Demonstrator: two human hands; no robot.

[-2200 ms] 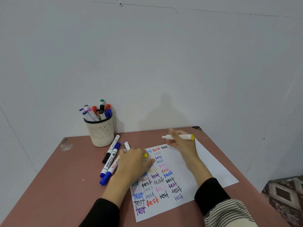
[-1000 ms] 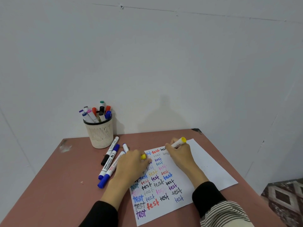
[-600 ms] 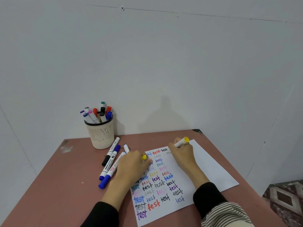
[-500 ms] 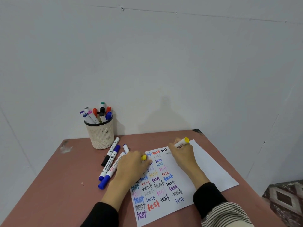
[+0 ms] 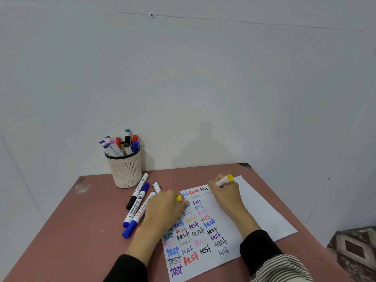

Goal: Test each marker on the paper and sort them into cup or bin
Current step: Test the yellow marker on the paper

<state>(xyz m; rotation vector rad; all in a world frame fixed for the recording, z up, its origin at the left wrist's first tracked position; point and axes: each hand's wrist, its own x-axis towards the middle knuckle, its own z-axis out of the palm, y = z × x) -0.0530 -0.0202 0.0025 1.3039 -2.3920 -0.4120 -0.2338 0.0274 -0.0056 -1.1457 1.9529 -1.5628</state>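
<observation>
My right hand (image 5: 225,197) grips a white marker with a yellow end (image 5: 224,180), its tip down on the white paper (image 5: 262,212) near the top row of coloured "test" words. My left hand (image 5: 164,210) rests on the paper's left edge and holds a small yellow cap (image 5: 179,198) between its fingers. A cream mesh cup (image 5: 125,169) full of several markers stands at the back left. Several loose markers (image 5: 138,202), black- and blue-capped, lie between the cup and my left hand.
The brown table (image 5: 81,231) stands against a pale wall and has a scuffed patch (image 5: 82,187) at its back left. A patterned floor (image 5: 358,249) shows past the table's right edge. No bin is in view.
My right hand brought the yellow marker down from the air, turned it upright and set its tip on the paper's top row. My left hand stayed put with the cap.
</observation>
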